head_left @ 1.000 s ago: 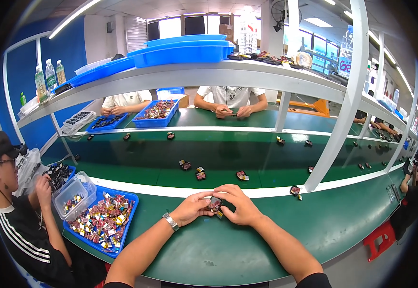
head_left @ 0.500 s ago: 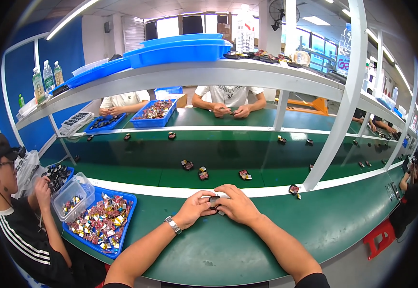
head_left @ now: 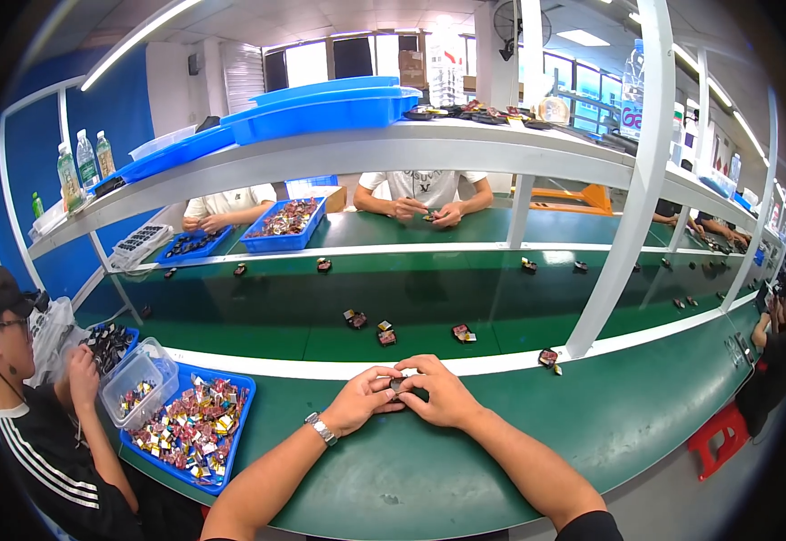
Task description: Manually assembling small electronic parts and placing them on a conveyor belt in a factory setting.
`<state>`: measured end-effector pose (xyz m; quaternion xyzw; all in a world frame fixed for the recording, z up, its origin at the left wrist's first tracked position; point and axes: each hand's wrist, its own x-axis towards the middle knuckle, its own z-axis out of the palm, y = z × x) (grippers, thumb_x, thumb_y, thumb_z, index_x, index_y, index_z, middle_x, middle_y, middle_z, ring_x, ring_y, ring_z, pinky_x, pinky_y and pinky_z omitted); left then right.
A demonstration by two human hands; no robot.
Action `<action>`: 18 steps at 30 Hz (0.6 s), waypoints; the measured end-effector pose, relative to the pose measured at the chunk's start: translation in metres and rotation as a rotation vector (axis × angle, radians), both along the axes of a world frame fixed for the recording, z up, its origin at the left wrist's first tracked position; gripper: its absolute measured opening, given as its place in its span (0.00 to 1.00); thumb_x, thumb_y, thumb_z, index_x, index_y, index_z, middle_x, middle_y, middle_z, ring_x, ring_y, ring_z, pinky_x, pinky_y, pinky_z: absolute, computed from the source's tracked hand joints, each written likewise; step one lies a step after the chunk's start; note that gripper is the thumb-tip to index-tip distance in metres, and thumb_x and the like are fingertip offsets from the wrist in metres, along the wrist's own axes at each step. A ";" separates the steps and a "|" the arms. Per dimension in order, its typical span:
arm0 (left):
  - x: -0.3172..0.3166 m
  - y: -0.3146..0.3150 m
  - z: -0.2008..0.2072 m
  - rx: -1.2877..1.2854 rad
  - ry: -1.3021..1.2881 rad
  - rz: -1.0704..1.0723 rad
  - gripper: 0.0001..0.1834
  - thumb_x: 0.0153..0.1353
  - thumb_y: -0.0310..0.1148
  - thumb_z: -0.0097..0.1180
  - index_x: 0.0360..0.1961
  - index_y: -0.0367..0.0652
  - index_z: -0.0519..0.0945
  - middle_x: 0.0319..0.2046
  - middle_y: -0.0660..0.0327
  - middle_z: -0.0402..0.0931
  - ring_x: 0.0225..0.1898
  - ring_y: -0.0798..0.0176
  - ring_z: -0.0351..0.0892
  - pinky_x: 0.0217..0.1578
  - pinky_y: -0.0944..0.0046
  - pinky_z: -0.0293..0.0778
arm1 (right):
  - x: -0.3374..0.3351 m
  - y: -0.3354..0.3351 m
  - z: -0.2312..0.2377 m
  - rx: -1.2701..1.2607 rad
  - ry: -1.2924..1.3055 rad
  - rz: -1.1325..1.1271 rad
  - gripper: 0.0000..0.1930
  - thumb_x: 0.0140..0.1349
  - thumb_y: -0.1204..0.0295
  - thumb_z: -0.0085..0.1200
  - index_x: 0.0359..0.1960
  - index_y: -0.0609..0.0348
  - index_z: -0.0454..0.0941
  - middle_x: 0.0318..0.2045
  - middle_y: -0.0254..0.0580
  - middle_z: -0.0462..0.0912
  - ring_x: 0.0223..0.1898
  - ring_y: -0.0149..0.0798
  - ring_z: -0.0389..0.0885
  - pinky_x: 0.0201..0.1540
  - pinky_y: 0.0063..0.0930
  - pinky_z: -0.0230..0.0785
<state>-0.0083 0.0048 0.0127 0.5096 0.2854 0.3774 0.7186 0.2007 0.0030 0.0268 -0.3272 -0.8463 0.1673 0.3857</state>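
A small dark casing (head_left: 397,386) sits between my two hands, above the green bench near its far edge. My left hand (head_left: 365,398) grips it from the left, with the thumb and fingers pinched on it. From the right, my right hand (head_left: 441,393) closes on the same casing, its index finger arched over the top. Fingers cover most of the casing, so its details are hidden. Left of my forearm stands a blue tray (head_left: 247,417) heaped with small red, yellow and white parts. A clear plastic box (head_left: 156,359) with more of these parts leans at its far corner.
Beyond a white rail (head_left: 257,364), small black-and-red pieces (head_left: 386,334) lie on the green conveyor (head_left: 321,302). Another piece (head_left: 549,358) rests by a white post (head_left: 614,234). Overhead runs a shelf (head_left: 366,153) with blue trays. A co-worker (head_left: 41,433) sits at left; others sit opposite.
The view has shifted slightly. My fingers have changed position around the casing, and the right hand is more curled. The person opposite has moved their hands.
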 end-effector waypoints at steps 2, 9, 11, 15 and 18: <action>0.000 0.000 0.000 -0.013 0.023 0.012 0.18 0.67 0.21 0.49 0.58 0.41 0.67 0.54 0.57 0.73 0.57 0.63 0.74 0.60 0.55 0.74 | 0.001 0.000 0.000 -0.026 0.004 0.034 0.04 0.57 0.72 0.60 0.32 0.59 0.82 0.54 0.42 0.76 0.59 0.46 0.70 0.59 0.38 0.67; -0.001 0.000 -0.003 -0.013 -0.033 0.011 0.17 0.69 0.24 0.49 0.57 0.42 0.67 0.53 0.59 0.74 0.56 0.63 0.75 0.59 0.55 0.75 | -0.010 -0.004 -0.004 0.040 0.074 -0.072 0.05 0.56 0.73 0.62 0.34 0.57 0.84 0.52 0.41 0.78 0.58 0.45 0.71 0.58 0.37 0.68; -0.001 0.002 -0.006 -0.021 -0.045 0.020 0.16 0.70 0.27 0.49 0.57 0.43 0.68 0.53 0.58 0.73 0.56 0.63 0.75 0.58 0.55 0.75 | -0.011 -0.005 -0.006 0.073 0.084 -0.106 0.05 0.55 0.73 0.63 0.34 0.57 0.84 0.51 0.39 0.79 0.57 0.45 0.72 0.57 0.37 0.68; -0.003 0.004 -0.011 -0.054 -0.074 0.022 0.15 0.70 0.28 0.49 0.57 0.43 0.68 0.54 0.58 0.73 0.55 0.63 0.75 0.58 0.56 0.75 | -0.013 -0.006 -0.006 0.006 0.115 -0.097 0.05 0.55 0.73 0.63 0.34 0.56 0.84 0.52 0.38 0.79 0.57 0.45 0.72 0.58 0.37 0.68; -0.004 0.005 -0.012 -0.050 -0.093 0.016 0.15 0.70 0.29 0.49 0.57 0.43 0.69 0.54 0.57 0.73 0.55 0.62 0.76 0.58 0.55 0.75 | -0.012 -0.003 -0.011 -0.031 0.140 -0.078 0.05 0.55 0.73 0.63 0.34 0.55 0.85 0.52 0.38 0.79 0.57 0.45 0.72 0.58 0.37 0.67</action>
